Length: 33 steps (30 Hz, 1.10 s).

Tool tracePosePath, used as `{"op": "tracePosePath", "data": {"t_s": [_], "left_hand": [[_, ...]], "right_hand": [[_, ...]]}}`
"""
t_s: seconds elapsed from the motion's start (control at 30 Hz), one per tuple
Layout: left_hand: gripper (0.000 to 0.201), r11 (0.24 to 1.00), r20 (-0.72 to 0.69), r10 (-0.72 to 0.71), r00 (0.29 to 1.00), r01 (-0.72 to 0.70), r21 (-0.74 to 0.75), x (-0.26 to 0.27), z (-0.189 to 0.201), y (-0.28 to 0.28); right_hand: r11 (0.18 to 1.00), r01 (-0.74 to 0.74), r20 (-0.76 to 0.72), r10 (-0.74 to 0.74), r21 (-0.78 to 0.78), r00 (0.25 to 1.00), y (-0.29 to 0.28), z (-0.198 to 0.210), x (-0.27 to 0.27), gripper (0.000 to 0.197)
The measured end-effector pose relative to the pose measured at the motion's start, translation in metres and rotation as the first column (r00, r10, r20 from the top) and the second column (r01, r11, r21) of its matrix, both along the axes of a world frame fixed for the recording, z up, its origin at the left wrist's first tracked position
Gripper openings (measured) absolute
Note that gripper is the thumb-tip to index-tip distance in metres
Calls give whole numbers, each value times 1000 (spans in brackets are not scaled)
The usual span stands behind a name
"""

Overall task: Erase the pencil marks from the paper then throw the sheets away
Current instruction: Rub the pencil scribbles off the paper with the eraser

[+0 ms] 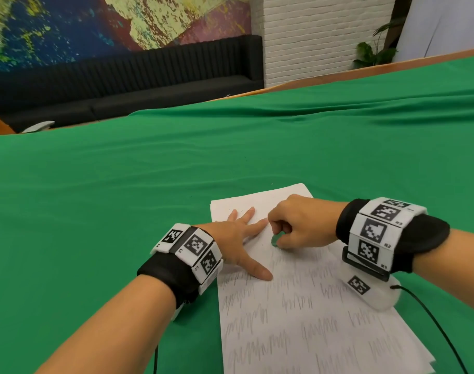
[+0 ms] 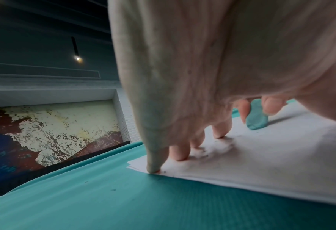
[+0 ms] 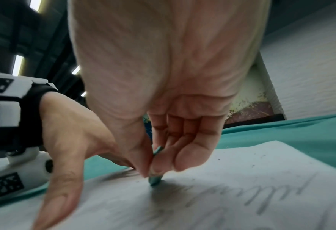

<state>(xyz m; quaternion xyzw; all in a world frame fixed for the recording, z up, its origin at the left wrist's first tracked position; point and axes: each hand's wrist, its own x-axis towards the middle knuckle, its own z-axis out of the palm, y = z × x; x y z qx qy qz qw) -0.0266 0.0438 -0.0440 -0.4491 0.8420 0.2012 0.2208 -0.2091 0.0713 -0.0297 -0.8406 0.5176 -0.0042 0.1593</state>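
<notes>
Head view: stack of paper sheets (image 1: 298, 306) is laid on the green-clothed counter (image 1: 122, 198). Far strip is mostly cleared; most rows of pencil scribbles (image 1: 284, 300) below are left, disposal not started, so task is judged early. Left hand (image 1: 240, 238) is spread flat on the top sheet, fingers straight, nothing gripped. Green eraser (image 1: 276, 239) is pinched in the right hand (image 1: 300, 222), tip on paper.

Left wrist view: straight fingertips (image 2: 153, 168) are pressed at the sheet's edge; eraser (image 2: 256, 119) is seen beyond.

Right wrist view: thumb and fingers (image 3: 159, 168) are curled round the eraser (image 3: 154, 180), wrist raised.
</notes>
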Motion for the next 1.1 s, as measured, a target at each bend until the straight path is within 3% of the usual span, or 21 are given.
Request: {"op": "tracePosePath", "data": {"t_s": [0.1, 0.27, 0.4, 0.53, 0.7, 0.83, 1.0, 1.1], "left_hand": [[115, 1000, -3, 2, 1000, -2, -1, 0, 2, 1], [115, 1000, -5, 5, 1000, -5, 1, 0, 3, 2], [113, 1000, -13, 3, 1000, -3, 4, 0, 3, 2], [115, 1000, -3, -4, 1000, 4, -10, -1, 3, 3], [113, 1000, -21, -1, 1000, 1, 2, -1, 2, 1], [114, 1000, -6, -3, 1000, 2, -11, -1, 3, 3], [111, 1000, -27, -4, 1000, 4, -9, 0, 1, 2], [113, 1000, -2, -11, 1000, 11, -19, -1, 1, 2]], "right_hand": [[991, -20, 42, 15, 133, 999, 0, 4, 1, 16], [993, 56, 79, -64, 105, 995, -12, 4, 1, 14], [960, -7, 103, -22, 279, 994, -7, 6, 5, 15], [993, 90, 34, -93, 70, 995, -15, 6, -1, 16], [971, -12, 73, -6, 238, 997, -4, 6, 5, 14], [996, 60, 19, -62, 70, 998, -12, 6, 2, 12], [982, -24, 51, 15, 189, 999, -6, 6, 6, 11], [993, 22, 23, -25, 112, 999, -10, 7, 1, 7]]}}
